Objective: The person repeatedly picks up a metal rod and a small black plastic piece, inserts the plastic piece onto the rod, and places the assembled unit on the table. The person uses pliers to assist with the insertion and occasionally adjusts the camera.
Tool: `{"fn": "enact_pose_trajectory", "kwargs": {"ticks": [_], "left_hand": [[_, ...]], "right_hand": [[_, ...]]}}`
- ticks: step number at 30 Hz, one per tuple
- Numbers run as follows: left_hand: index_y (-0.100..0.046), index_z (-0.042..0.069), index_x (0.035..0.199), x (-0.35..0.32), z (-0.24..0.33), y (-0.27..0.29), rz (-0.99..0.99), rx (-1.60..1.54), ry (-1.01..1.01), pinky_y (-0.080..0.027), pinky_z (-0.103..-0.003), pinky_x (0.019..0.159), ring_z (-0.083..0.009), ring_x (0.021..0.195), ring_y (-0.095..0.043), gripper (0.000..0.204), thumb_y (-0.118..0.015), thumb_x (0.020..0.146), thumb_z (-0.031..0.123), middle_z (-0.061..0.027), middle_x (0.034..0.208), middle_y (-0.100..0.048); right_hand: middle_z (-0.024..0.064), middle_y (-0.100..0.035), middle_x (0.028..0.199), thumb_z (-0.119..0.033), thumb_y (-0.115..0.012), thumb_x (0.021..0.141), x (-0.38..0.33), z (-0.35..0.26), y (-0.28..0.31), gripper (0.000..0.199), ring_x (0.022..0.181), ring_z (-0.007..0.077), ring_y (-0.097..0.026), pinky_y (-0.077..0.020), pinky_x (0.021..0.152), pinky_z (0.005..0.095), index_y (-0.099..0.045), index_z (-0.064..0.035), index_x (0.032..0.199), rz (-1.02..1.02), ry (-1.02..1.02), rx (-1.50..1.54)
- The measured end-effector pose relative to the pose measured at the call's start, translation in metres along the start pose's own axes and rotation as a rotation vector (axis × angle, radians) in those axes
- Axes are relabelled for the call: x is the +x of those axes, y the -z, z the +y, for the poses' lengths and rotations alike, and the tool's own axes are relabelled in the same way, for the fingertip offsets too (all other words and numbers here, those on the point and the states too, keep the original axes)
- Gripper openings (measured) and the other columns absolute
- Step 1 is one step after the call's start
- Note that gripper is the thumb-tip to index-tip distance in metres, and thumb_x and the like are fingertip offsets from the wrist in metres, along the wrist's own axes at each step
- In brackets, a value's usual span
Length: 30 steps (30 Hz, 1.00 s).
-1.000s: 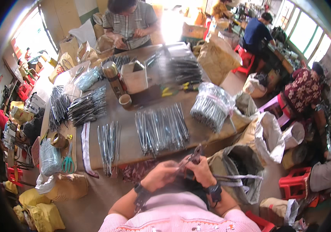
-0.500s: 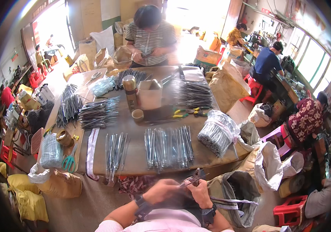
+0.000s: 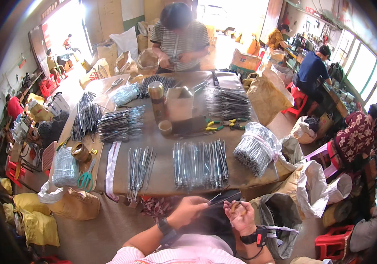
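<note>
My left hand (image 3: pixel 190 211) is closed with its fingertips pinching a thin metal strip (image 3: pixel 215 197), which points up and right over the table's near edge. Beside it, my right hand (image 3: pixel 241 218) is turned palm up, its fingers curled around pliers with yellowish-brown handles (image 3: pixel 240 208); the jaws are hard to make out. A dark flat piece (image 3: pixel 227 196) shows between the hands, its kind unclear. On the table just beyond lie a wide row of zipper-like metal strips (image 3: pixel 200 165) and a smaller bunch of strips (image 3: pixel 140 171).
The brown table (image 3: pixel 162 152) also carries a tied bundle (image 3: pixel 257 148), a thermos (image 3: pixel 156 99), an open box (image 3: pixel 179 105), yellow-handled pliers (image 3: pixel 215 128) and teal scissors (image 3: pixel 85 179). An open grey sack (image 3: pixel 281 215) stands right of me. A co-worker (image 3: pixel 179 39) works across the table.
My right hand has turned palm up and moved away from my left hand. The left still holds the strip. The view has shifted a little, and the co-worker opposite leans over their hands.
</note>
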<state>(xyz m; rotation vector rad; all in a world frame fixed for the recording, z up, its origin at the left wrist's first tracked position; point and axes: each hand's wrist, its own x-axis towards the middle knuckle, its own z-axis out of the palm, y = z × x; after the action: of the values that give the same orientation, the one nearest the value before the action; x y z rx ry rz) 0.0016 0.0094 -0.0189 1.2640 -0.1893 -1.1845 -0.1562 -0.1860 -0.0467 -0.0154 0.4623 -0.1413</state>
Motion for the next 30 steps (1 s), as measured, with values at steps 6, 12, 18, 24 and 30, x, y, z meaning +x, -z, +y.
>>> {"fn": "enact_pose_trajectory", "kwargs": {"ticks": [6, 12, 18, 24, 30], "left_hand": [[-0.067, -0.001, 0.110, -0.001, 0.008, -0.012, -0.039, 0.014, -0.129, -0.038, -0.019, 0.048, -0.0036, 0.057, -0.049, 0.027, -0.067, 0.088, 0.014, 0.0004, 0.081, -0.064], [-0.068, 0.002, 0.107, -0.004, 0.014, -0.022, -0.040, 0.040, -0.151, -0.036, -0.018, 0.045, -0.0020, 0.053, -0.046, 0.019, -0.065, 0.089, 0.010, 0.0036, 0.072, -0.058], [-0.068, 0.003, 0.106, -0.004, 0.018, -0.021, 0.026, 0.056, -0.131, -0.036, -0.018, 0.045, -0.0018, 0.054, -0.046, 0.019, -0.066, 0.089, 0.009, 0.0031, 0.073, -0.059], [-0.068, 0.003, 0.106, -0.010, 0.022, -0.021, 0.017, 0.015, -0.173, -0.037, -0.018, 0.046, -0.0022, 0.052, -0.046, 0.019, -0.066, 0.089, 0.009, 0.0022, 0.073, -0.061], [-0.068, 0.004, 0.107, -0.012, 0.021, -0.027, 0.038, 0.056, -0.208, -0.037, -0.016, 0.046, -0.0017, 0.053, -0.048, 0.020, -0.065, 0.087, 0.005, 0.0027, 0.075, -0.062]], "right_hand": [[0.0287, -0.058, 0.114, 0.001, -0.046, 0.073, -0.019, -0.005, 0.009, 0.046, 0.085, 0.0369, -0.063, -0.0570, 0.066, 0.0413, -0.051, -0.0032, 0.118, -0.122, -0.007, -0.338], [0.0106, -0.057, 0.103, 0.001, -0.052, 0.068, -0.024, 0.009, -0.010, 0.047, 0.093, 0.0209, -0.057, -0.0506, 0.077, 0.0318, -0.049, 0.0000, 0.116, -0.019, 0.008, -1.241], [0.0071, -0.055, 0.106, 0.002, -0.055, 0.069, -0.024, 0.016, -0.021, 0.052, 0.096, 0.0180, -0.053, -0.0448, 0.085, 0.0289, -0.049, -0.0008, 0.121, -0.089, 0.139, -1.513], [0.0096, -0.054, 0.104, 0.002, -0.055, 0.068, -0.015, 0.008, -0.021, 0.074, 0.096, 0.0224, -0.053, -0.0442, 0.089, 0.0321, -0.039, -0.0029, 0.140, -0.218, 0.267, -1.707], [0.0094, -0.049, 0.108, 0.002, -0.051, 0.066, -0.012, 0.003, -0.010, 0.076, 0.095, 0.0203, -0.048, -0.0418, 0.088, 0.0307, -0.038, -0.0017, 0.141, -0.158, 0.348, -1.783]]}}
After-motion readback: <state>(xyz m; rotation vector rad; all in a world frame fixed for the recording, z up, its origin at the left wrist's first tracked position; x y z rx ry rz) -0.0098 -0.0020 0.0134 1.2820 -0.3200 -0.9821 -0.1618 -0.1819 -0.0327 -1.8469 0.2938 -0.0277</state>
